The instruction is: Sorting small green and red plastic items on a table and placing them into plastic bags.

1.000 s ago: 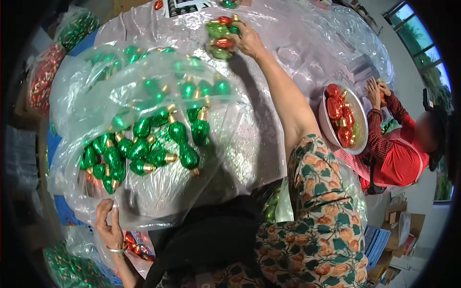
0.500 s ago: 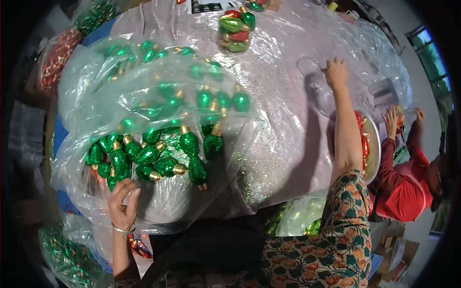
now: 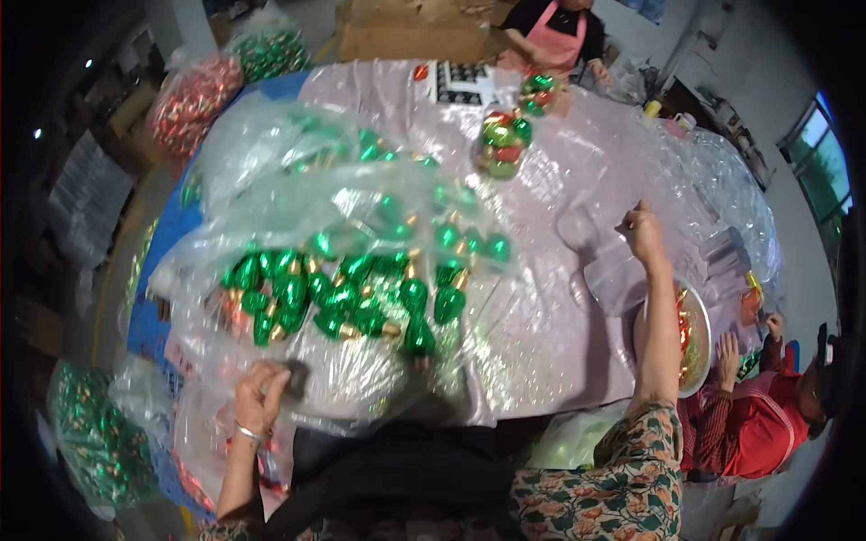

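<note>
My left hand is over the front edge of the table, just below a clear plastic bag of glittery green bulb-shaped ornaments with gold caps. Its fingers are curled in toward the thumb, and blur hides whatever may be between them. Further right, my right hand reaches across the table with its fingers closed. Right beside it lies a clear plastic container, but whether the fingers grip it I cannot make out. A white bowl of red ornaments sits by my right forearm, partly hidden.
Clear jars of red and green ornaments stand toward the back. At right a co-worker in a red apron has hands near the bowl; another person is across the table. Bagged ornaments are at the left.
The view has tilted up, showing the far side and another person. My left hand has drawn back from the green ornaments. My right hand's spread fingers have closed.
</note>
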The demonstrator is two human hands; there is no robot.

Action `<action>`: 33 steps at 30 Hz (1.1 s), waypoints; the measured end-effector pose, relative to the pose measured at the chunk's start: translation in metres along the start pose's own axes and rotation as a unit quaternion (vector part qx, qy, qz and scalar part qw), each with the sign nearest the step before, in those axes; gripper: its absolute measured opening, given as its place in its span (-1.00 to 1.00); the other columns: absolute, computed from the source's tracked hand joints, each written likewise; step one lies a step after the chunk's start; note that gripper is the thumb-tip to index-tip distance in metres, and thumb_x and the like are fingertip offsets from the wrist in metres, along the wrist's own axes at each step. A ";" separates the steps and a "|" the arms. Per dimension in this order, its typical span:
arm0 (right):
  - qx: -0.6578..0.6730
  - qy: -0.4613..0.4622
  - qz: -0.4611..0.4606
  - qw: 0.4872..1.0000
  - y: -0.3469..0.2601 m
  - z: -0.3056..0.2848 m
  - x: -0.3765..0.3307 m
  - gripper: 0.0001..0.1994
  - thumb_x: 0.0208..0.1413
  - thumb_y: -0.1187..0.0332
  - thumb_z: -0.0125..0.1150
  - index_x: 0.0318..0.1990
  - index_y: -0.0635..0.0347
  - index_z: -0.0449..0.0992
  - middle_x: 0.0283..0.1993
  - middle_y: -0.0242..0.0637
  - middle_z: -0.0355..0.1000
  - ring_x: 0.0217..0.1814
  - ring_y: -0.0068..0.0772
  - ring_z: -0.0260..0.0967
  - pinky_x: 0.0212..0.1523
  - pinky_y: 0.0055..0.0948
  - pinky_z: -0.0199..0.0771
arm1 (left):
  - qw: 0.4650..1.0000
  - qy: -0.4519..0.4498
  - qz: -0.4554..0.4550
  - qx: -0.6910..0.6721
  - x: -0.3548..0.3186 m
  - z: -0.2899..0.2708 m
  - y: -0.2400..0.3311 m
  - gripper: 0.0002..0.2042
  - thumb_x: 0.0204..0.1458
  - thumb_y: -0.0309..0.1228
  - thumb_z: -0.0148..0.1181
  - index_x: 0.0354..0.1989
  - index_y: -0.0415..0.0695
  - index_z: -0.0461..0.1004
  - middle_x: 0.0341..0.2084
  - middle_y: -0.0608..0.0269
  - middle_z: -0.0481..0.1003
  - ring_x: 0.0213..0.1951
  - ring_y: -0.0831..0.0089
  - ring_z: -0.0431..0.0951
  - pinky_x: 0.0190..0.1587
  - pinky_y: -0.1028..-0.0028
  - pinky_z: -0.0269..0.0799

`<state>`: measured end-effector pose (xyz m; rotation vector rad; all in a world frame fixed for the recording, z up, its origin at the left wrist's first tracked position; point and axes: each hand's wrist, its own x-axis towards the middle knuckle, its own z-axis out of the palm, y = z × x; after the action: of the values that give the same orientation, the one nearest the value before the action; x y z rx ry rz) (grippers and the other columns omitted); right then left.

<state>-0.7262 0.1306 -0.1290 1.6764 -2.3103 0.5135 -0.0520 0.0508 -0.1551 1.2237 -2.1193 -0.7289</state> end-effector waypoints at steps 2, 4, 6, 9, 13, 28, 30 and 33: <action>0.094 0.022 -0.014 0.995 -0.041 -0.017 -0.017 -0.82 -0.33 0.58 0.35 -0.56 0.33 0.42 -0.48 -0.11 0.26 -0.46 -0.13 0.27 -0.47 -0.29 0.30 | 0.998 0.026 -0.045 0.029 -0.018 -0.011 -0.019 -0.86 -0.04 -0.46 0.14 -0.39 -0.30 0.51 -0.45 0.04 0.51 -0.38 0.24 0.53 -0.26 0.42 0.39; 0.159 -0.014 -0.048 0.986 -0.134 -0.055 -0.038 -0.84 -0.25 0.69 0.25 -0.53 0.34 0.38 -0.42 -0.18 0.23 -0.46 -0.26 0.27 -0.45 -0.45 0.33 | 0.991 0.051 -0.076 0.100 -0.046 -0.023 -0.041 -0.82 -0.02 -0.41 0.12 -0.38 -0.30 0.52 -0.48 0.05 0.51 -0.42 0.27 0.52 -0.28 0.43 0.39; 0.145 -0.051 -0.129 0.980 -0.207 -0.073 -0.068 -0.84 -0.23 0.66 0.26 -0.47 0.34 0.39 -0.39 -0.17 0.23 -0.45 -0.27 0.28 -0.45 -0.44 0.32 | 0.994 0.025 -0.080 0.067 -0.045 -0.032 -0.045 -0.82 0.00 -0.42 0.12 -0.38 -0.31 0.50 -0.50 0.07 0.51 -0.43 0.27 0.50 -0.29 0.44 0.36; 0.141 -0.089 -0.256 0.952 -0.261 -0.038 -0.096 -0.80 -0.19 0.60 0.28 -0.35 0.32 0.41 -0.34 -0.16 0.27 -0.46 -0.30 0.29 -0.46 -0.44 0.32 | 0.995 0.037 -0.065 0.059 -0.059 -0.035 -0.059 -0.82 0.01 -0.42 0.12 -0.38 -0.33 0.48 -0.47 0.08 0.50 -0.44 0.32 0.49 -0.30 0.48 0.35; 0.166 -0.135 -0.270 0.939 -0.305 -0.023 -0.111 -0.70 -0.17 0.56 0.30 -0.21 0.27 0.43 -0.25 -0.18 0.32 -0.49 -0.34 0.29 -0.47 -0.45 0.32 | 0.992 0.049 -0.118 0.004 -0.092 -0.044 -0.084 -0.80 0.04 -0.40 0.12 -0.40 -0.35 0.48 -0.47 0.16 0.49 -0.44 0.47 0.46 -0.33 0.54 0.33; -0.057 0.051 -0.097 0.992 -0.096 0.012 -0.079 -0.81 -0.04 0.44 0.19 -0.21 0.16 0.50 -0.35 -0.09 0.44 -0.46 -0.08 0.43 -0.41 -0.23 0.38 | 0.840 0.206 -0.461 -0.200 -0.335 -0.012 -0.299 -0.82 0.06 -0.37 0.14 -0.46 -0.25 0.47 -0.60 0.39 0.41 -0.56 0.67 0.34 -0.57 0.60 0.24; -0.117 0.037 -0.084 0.989 -0.094 0.021 -0.079 -0.82 -0.02 0.42 0.18 -0.22 0.15 0.50 -0.33 -0.10 0.45 -0.42 -0.07 0.43 -0.38 -0.23 0.39 | 0.855 0.199 -0.438 -0.197 -0.333 -0.004 -0.301 -0.82 0.06 -0.36 0.15 -0.46 -0.25 0.46 -0.60 0.39 0.41 -0.55 0.68 0.34 -0.55 0.60 0.24; -0.229 0.006 -0.053 0.972 -0.114 0.011 -0.079 -0.85 0.01 0.37 0.17 -0.24 0.13 0.51 -0.30 -0.11 0.46 -0.33 -0.06 0.44 -0.32 -0.23 0.41 | 0.902 0.144 -0.366 -0.178 -0.316 -0.003 -0.298 -0.84 0.05 -0.37 0.15 -0.42 -0.23 0.46 -0.59 0.41 0.41 -0.52 0.66 0.35 -0.47 0.62 0.27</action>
<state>-0.5927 0.1624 -0.1544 1.5455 -2.1030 -0.0339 0.2499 0.2031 -0.4279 1.7860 -1.1830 -1.1044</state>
